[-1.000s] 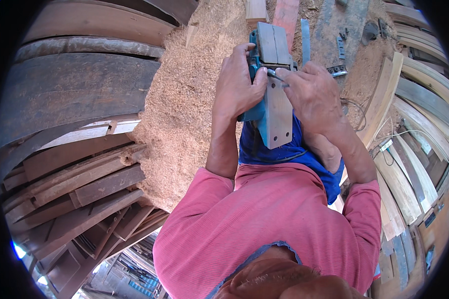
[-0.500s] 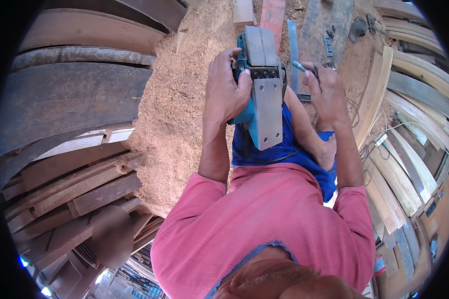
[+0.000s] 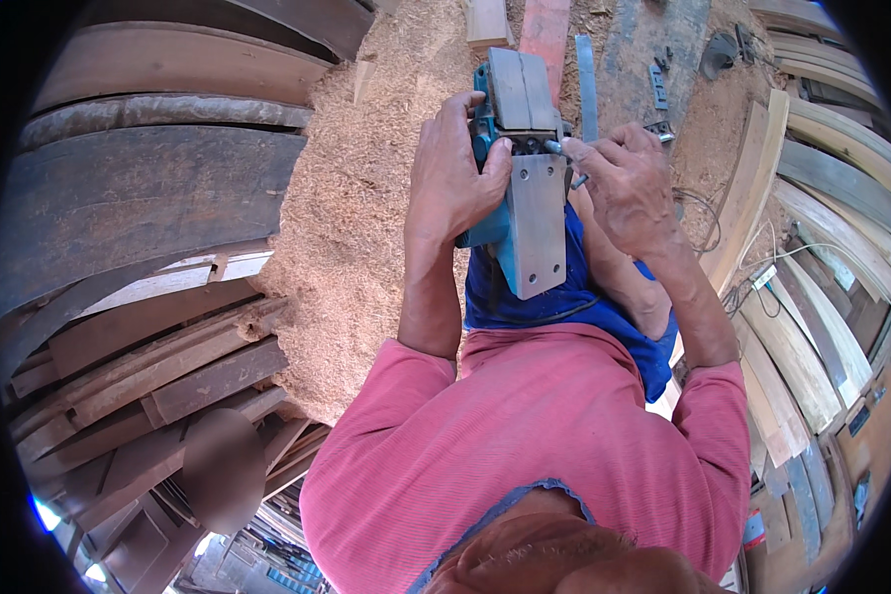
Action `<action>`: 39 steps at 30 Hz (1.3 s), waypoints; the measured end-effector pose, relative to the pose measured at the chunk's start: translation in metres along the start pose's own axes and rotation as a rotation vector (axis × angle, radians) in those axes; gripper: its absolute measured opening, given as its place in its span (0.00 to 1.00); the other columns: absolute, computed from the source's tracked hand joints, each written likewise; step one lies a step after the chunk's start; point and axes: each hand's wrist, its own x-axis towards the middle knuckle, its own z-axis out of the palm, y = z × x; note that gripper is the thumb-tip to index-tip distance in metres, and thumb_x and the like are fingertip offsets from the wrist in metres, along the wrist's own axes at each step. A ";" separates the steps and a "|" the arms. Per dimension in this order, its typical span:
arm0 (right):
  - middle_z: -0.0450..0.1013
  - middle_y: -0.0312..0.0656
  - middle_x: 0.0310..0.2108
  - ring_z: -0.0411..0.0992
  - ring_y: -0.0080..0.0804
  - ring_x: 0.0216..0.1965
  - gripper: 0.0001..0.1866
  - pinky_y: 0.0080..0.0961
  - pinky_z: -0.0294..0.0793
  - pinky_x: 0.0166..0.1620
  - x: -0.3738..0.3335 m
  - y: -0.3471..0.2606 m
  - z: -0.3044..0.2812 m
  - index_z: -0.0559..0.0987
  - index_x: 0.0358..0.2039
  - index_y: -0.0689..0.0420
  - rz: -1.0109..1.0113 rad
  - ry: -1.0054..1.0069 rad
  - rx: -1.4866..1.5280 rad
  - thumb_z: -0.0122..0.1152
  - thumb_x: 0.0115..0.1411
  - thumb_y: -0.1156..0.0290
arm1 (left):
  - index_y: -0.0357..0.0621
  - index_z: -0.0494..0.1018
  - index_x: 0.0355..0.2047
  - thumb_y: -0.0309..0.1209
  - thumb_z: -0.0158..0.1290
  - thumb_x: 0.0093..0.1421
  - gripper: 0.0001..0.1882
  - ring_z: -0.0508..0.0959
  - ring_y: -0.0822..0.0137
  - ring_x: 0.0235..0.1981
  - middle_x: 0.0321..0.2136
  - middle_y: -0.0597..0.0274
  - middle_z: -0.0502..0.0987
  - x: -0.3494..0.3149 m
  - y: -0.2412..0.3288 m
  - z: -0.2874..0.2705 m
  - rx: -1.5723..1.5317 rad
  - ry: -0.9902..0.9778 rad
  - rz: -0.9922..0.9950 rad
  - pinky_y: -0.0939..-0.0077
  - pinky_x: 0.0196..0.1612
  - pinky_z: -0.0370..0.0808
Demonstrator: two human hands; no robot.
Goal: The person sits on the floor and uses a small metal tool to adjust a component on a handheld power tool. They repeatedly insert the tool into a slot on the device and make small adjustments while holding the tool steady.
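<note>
Left hand (image 3: 452,178) grips a teal, flat-soled metal planer (image 3: 538,223) while right hand (image 3: 627,188) pinches a slender metal tool (image 3: 553,148).

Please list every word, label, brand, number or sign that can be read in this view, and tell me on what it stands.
None can be read.
The blue power planer with a flat grey metal sole, in the left hand: no legible text.
The slim grey metal tool in the right hand: too small to tell.
The small white block on a cable: too small to tell.

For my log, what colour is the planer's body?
The planer's body is teal blue, best seen in the head view.
</note>
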 end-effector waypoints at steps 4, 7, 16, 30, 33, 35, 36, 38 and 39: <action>0.83 0.45 0.36 0.78 0.49 0.39 0.17 0.44 0.76 0.46 0.004 0.000 0.000 0.88 0.54 0.56 0.173 -0.116 0.128 0.67 0.65 0.71 | 0.35 0.68 0.68 0.35 0.62 0.62 0.35 0.77 0.38 0.56 0.54 0.37 0.79 0.000 0.001 0.001 -0.014 0.014 0.000 0.46 0.63 0.74; 0.84 0.50 0.36 0.81 0.52 0.36 0.13 0.46 0.78 0.44 0.011 -0.005 0.002 0.90 0.51 0.57 0.397 -0.201 0.263 0.66 0.70 0.67 | 0.34 0.67 0.68 0.33 0.62 0.64 0.34 0.78 0.39 0.57 0.55 0.37 0.79 -0.002 0.005 -0.001 0.016 0.004 -0.005 0.48 0.63 0.74; 0.84 0.53 0.38 0.81 0.58 0.43 0.15 0.53 0.78 0.50 -0.003 0.074 0.033 0.87 0.55 0.49 0.585 -0.081 -0.095 0.57 0.74 0.66 | 0.37 0.70 0.66 0.28 0.58 0.62 0.30 0.75 0.40 0.61 0.58 0.39 0.77 -0.007 0.000 0.003 -0.120 0.115 0.003 0.47 0.67 0.71; 0.76 0.54 0.51 0.76 0.58 0.55 0.23 0.54 0.76 0.57 -0.105 0.105 0.057 0.81 0.59 0.52 0.705 -0.275 -0.272 0.73 0.64 0.64 | 0.44 0.87 0.46 0.17 0.50 0.59 0.20 0.75 0.47 0.65 0.59 0.42 0.79 -0.012 -0.010 0.005 -0.026 0.261 0.179 0.57 0.66 0.75; 0.75 0.57 0.50 0.76 0.59 0.54 0.24 0.53 0.77 0.57 -0.124 0.075 0.059 0.79 0.57 0.56 0.854 -0.315 -0.201 0.76 0.63 0.63 | 0.43 0.87 0.45 0.17 0.50 0.59 0.20 0.76 0.48 0.64 0.58 0.44 0.80 -0.012 -0.009 0.004 0.016 0.237 0.258 0.57 0.65 0.75; 0.74 0.57 0.50 0.76 0.59 0.53 0.24 0.52 0.77 0.56 -0.128 0.071 0.065 0.78 0.56 0.57 0.899 -0.324 -0.184 0.77 0.63 0.63 | 0.43 0.87 0.44 0.17 0.50 0.59 0.19 0.76 0.48 0.63 0.58 0.45 0.80 -0.012 -0.007 0.006 -0.026 0.204 0.272 0.57 0.65 0.75; 0.74 0.57 0.50 0.76 0.59 0.53 0.25 0.52 0.78 0.55 -0.131 0.070 0.068 0.78 0.55 0.57 0.931 -0.329 -0.169 0.78 0.62 0.63 | 0.42 0.87 0.44 0.17 0.50 0.59 0.19 0.76 0.49 0.62 0.58 0.45 0.80 -0.012 -0.006 0.006 -0.045 0.189 0.279 0.57 0.65 0.75; 0.73 0.56 0.50 0.76 0.59 0.53 0.24 0.52 0.78 0.56 -0.138 0.069 0.073 0.78 0.55 0.57 0.875 -0.299 -0.176 0.78 0.62 0.66 | 0.42 0.87 0.44 0.17 0.51 0.58 0.18 0.76 0.49 0.62 0.58 0.45 0.80 -0.014 -0.004 0.007 -0.049 0.179 0.298 0.57 0.65 0.75; 0.73 0.56 0.49 0.76 0.59 0.53 0.23 0.52 0.78 0.56 -0.143 0.069 0.074 0.78 0.54 0.57 0.839 -0.273 -0.180 0.77 0.62 0.67 | 0.41 0.87 0.43 0.17 0.51 0.58 0.18 0.76 0.49 0.62 0.58 0.45 0.80 -0.015 -0.003 0.007 -0.050 0.179 0.309 0.57 0.65 0.75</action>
